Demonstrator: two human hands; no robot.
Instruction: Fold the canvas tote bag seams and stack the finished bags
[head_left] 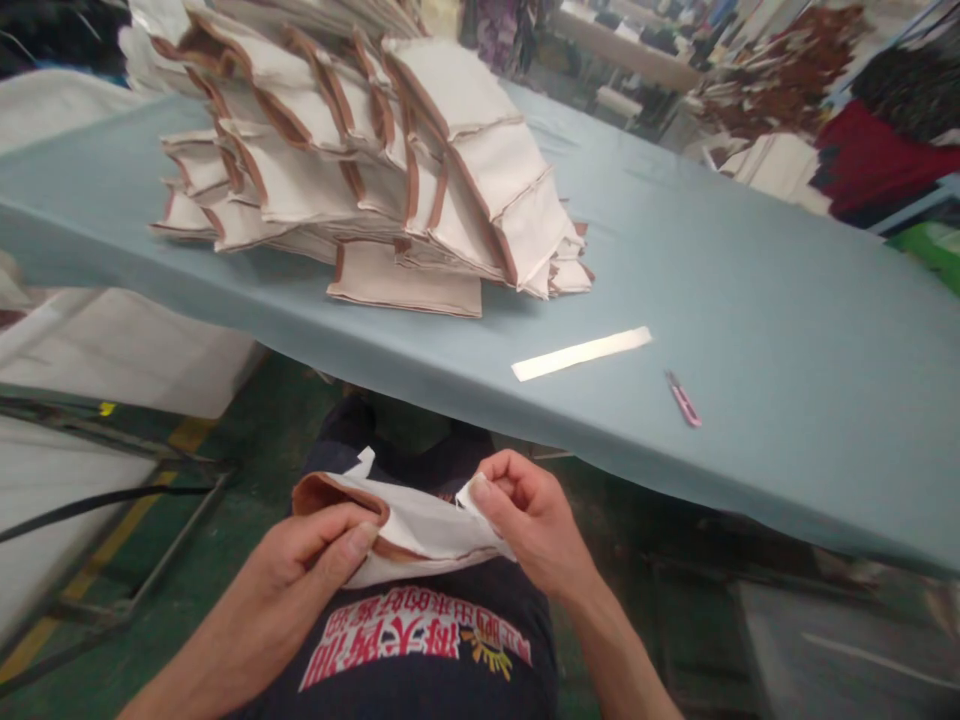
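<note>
Blue table [750, 300] carried a far-left stack of finished pieces [360, 160]. Near us, left hand [307, 560] and right hand [532, 515] both pinched one cream pouch [420, 530] over our lap, unfinished.

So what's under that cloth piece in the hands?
Under the cloth piece lies the person's dark printed shirt and lap. Both hands, left and right, grip it; fingers beneath are hidden.

Cream fabric piece [420, 535] with brown trim, crumpled, in the lap
</note>
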